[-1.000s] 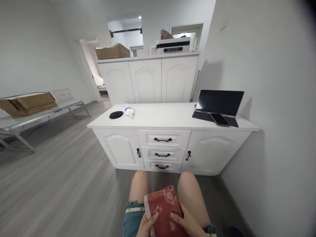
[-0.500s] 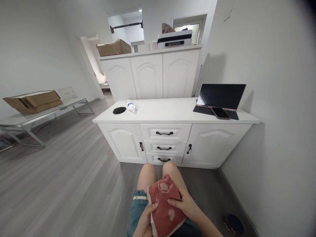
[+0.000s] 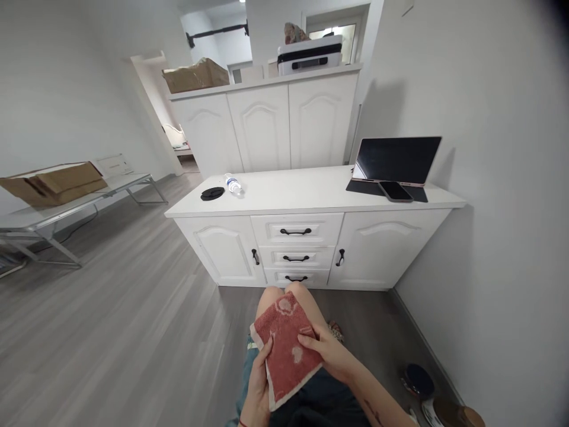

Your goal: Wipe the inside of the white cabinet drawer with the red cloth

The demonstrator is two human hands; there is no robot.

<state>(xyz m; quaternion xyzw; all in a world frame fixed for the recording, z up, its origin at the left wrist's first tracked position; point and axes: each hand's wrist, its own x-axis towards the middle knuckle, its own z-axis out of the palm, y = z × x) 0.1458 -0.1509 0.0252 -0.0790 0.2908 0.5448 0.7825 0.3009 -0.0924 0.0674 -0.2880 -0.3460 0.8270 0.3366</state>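
A folded red towel [image 3: 284, 350] with pale flower marks lies over my lap, above my knees. My left hand [image 3: 256, 385] grips its left edge, thumb on top. My right hand [image 3: 324, 354] holds the right edge, fingers pressed on the cloth. Both hands are closed on the towel. A white low cabinet [image 3: 306, 243] with three black-handled drawers stands in front of me, out of reach of my hands.
On the cabinet top are a black round disc [image 3: 212, 193], a lying water bottle [image 3: 232, 184], a tablet on a stand [image 3: 395, 161] and a phone [image 3: 395, 191]. A taller cabinet [image 3: 267, 124] stands behind. A folding table with a cardboard box [image 3: 53, 184] is at left. Shoes [image 3: 427, 397] lie by the right wall.
The view has risen and pulled back from the cabinet. My knees came together, and both hands lifted the towel higher and turned it slightly.
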